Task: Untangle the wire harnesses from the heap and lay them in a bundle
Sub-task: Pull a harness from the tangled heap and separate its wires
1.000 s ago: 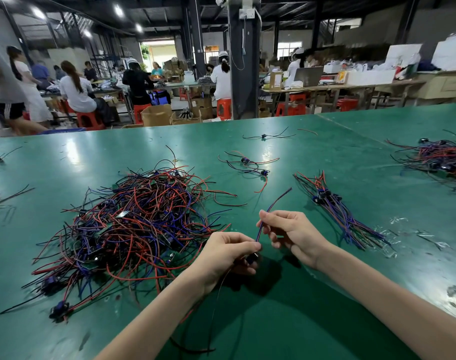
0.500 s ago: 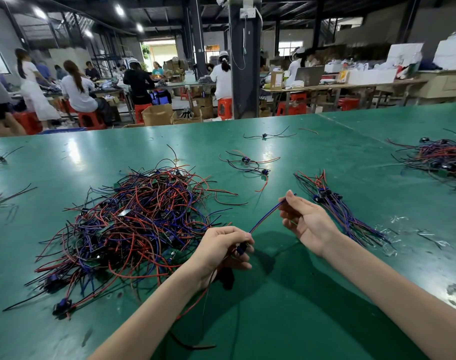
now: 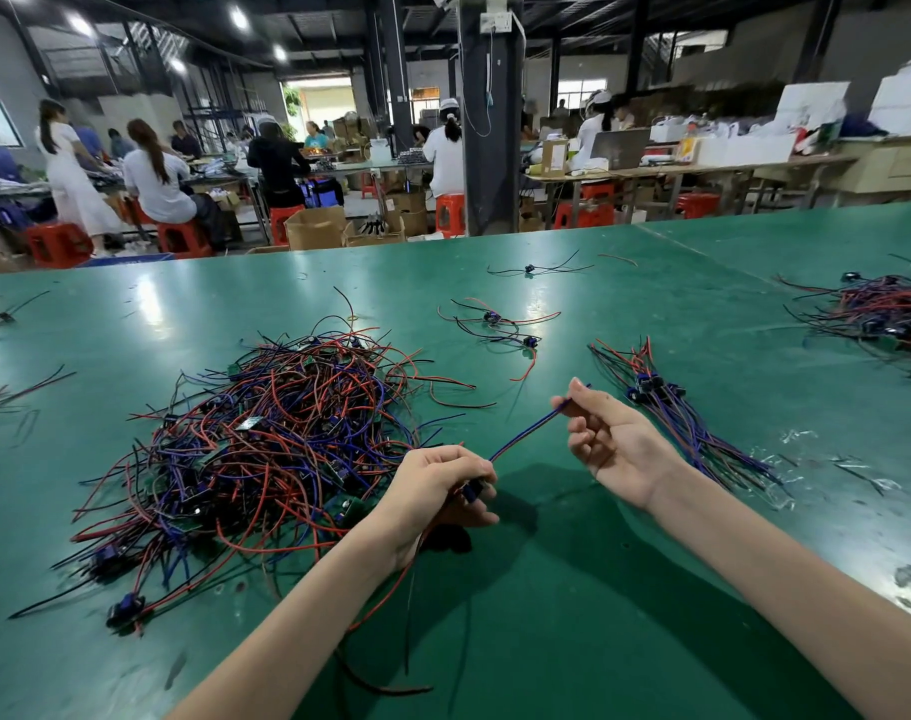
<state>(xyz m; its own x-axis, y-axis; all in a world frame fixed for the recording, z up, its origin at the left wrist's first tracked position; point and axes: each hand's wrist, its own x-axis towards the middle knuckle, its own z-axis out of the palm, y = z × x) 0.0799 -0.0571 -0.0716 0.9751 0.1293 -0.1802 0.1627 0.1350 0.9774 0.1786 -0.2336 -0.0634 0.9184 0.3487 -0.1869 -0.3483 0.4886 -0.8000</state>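
A big tangled heap of red, blue and black wire harnesses (image 3: 266,449) lies on the green table (image 3: 573,589), left of centre. My left hand (image 3: 438,491) grips the black connector end of one harness (image 3: 526,433) just right of the heap; red and black tails hang below the hand. My right hand (image 3: 609,439) pinches the far end of that harness's blue wires, stretched taut between the hands above the table. A laid-out bundle of harnesses (image 3: 671,407) lies just beyond my right hand.
A few loose harnesses (image 3: 500,330) lie behind the hands, one more (image 3: 531,268) farther back. Another heap (image 3: 890,314) sits at the right edge. Stray wires (image 3: 6,392) lie at the left edge. People work at benches beyond the table.
My right hand has slid along the blue wires away from the left hand, up and to the right, pulling them straight. The left hand has stayed by the heap.
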